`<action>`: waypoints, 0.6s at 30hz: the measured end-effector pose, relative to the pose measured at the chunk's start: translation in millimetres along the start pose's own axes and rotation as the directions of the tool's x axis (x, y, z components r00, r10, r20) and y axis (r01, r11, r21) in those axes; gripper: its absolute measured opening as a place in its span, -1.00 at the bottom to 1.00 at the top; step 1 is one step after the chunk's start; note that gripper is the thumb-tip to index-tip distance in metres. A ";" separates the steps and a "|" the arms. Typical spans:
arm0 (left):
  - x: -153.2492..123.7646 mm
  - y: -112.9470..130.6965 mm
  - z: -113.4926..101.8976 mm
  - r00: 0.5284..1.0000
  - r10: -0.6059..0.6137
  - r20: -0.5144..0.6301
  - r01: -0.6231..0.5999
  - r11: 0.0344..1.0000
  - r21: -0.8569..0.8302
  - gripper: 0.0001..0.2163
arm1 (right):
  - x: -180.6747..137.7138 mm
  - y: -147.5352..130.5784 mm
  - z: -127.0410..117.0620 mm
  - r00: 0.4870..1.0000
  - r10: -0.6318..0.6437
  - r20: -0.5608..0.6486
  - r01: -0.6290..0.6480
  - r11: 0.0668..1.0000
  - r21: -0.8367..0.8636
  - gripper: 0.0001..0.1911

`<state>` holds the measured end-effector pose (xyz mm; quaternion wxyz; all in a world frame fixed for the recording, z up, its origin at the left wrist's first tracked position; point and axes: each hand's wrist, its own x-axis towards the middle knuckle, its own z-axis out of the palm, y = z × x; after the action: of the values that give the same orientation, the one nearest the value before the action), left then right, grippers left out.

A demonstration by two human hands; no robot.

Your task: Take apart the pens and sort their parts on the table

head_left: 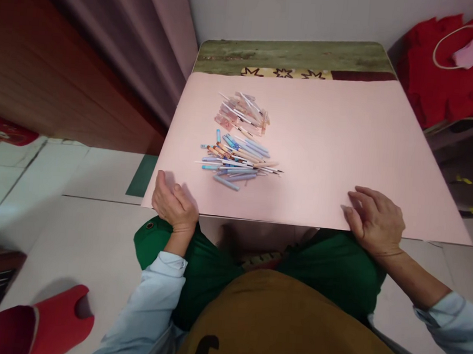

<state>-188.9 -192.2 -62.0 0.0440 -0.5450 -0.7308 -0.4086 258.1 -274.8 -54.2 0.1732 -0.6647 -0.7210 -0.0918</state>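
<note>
My left hand rests at the near left corner of the pale pink sheet, palm turned inward, fingers loosely bent and holding nothing. At the sheet's near edge on the right lies my right hand, thumb apart from the lightly curled fingers, also with nothing in it. Between them, farther in and left of the middle, is a loose pile of slim pen parts: blue, lilac, orange and beige barrels mixed with thin white refills. Behind it sits a second pile of clear pinkish plastic pieces and white refills. Neither hand touches the piles.
The sheet covers most of a table with a green wood-look top. A brown wooden panel and a curtain stand at the left. Red cloth covers something at the right. A red object is on the floor.
</note>
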 end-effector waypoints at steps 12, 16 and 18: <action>0.5 0.5 1.1 1.000 0.016 -0.016 -0.017 0.999 -0.037 -0.54 | -1.1 1.9 2.5 0.999 -0.028 -0.030 0.027 0.999 -0.029 -0.63; 3.2 0.2 0.3 0.998 -0.055 0.024 0.056 0.998 -0.039 -0.53 | -0.4 2.8 1.6 0.998 -0.034 -0.047 0.033 0.999 -0.031 -0.63; 6.7 -2.1 0.4 0.995 -0.086 0.055 0.089 0.994 -0.068 -0.52 | -0.9 3.0 1.6 0.998 -0.032 -0.050 0.031 0.999 -0.033 -0.63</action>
<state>-193.2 -187.0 -60.0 -0.0122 -0.5241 -0.7402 -0.4210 260.9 -274.8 -56.3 0.1793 -0.6534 -0.7251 -0.1230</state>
